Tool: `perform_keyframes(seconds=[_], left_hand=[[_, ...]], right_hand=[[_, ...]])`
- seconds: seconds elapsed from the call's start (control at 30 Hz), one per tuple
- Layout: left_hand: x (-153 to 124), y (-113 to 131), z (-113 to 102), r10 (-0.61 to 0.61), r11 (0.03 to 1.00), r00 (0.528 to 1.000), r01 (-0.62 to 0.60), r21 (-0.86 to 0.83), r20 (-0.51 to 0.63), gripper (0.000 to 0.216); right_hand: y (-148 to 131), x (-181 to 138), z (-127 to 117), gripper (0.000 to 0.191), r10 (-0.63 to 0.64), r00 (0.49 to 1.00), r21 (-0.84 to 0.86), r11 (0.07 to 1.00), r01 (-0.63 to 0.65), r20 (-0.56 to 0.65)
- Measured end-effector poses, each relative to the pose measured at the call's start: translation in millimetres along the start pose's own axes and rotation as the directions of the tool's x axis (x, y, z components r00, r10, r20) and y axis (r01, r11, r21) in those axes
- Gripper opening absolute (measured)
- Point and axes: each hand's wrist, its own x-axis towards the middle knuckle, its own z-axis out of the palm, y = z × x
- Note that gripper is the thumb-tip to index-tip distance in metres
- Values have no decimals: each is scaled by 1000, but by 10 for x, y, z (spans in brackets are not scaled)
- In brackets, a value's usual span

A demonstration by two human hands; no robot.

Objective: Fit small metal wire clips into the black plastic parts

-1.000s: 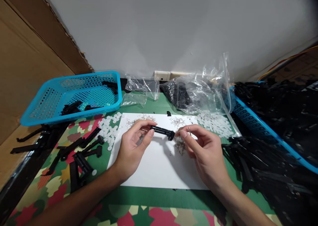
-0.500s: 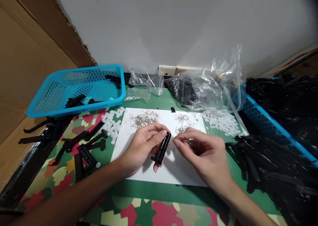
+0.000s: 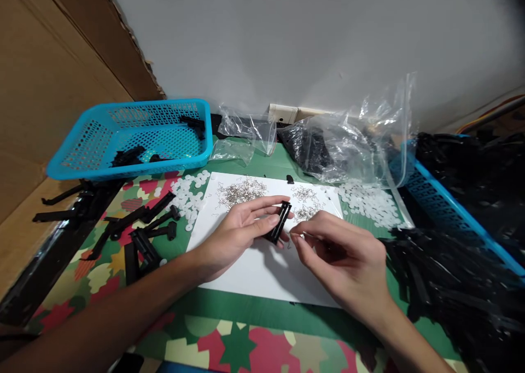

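Observation:
My left hand (image 3: pixel 241 228) grips a slim black plastic part (image 3: pixel 280 222) with a long slot, thumb on its near side and fingers behind. Just to the right of it, my right hand (image 3: pixel 340 252) is closed in a pinch, thumb against forefinger. Whatever that pinch holds is too small to make out. Both hands are over a white sheet (image 3: pixel 241 277). On the sheet lie a larger pile of tiny bent metal wire pieces (image 3: pixel 244 191) at the left and smaller heaps of them (image 3: pixel 304 192) at the right.
White plastic discs (image 3: pixel 189 195) lie left of the sheet, more discs (image 3: pixel 369 203) to its right. Black plastic parts (image 3: pixel 143 247) are scattered at left. A blue basket (image 3: pixel 143 170), clear bags (image 3: pixel 348 149), a heap of black parts (image 3: pixel 447 280) and another blue basket (image 3: pixel 455 198) surround the area.
The black plastic part has moved up and slightly right with my left hand, and its tilt has changed. My right hand has turned a little, its pinch still close beside the part.

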Motion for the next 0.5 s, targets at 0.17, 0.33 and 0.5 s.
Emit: perform_keyframes(seconds=[0.17,0.33,0.5], left_hand=[[-21,21,-5,27,998,999,-29,56,29,45],[-26,-1,58,62,996,995,-57,-70,74,44],[-52,-33,122,46,980,995,-27,-197,88,39]], right_hand=[[22,27,-26,18,-118,992,-31,992,119,50],[10,17,35,14,-185,981,-43,981,188,56],[-2,-35,104,21,-246,966,-45,967,250,78]])
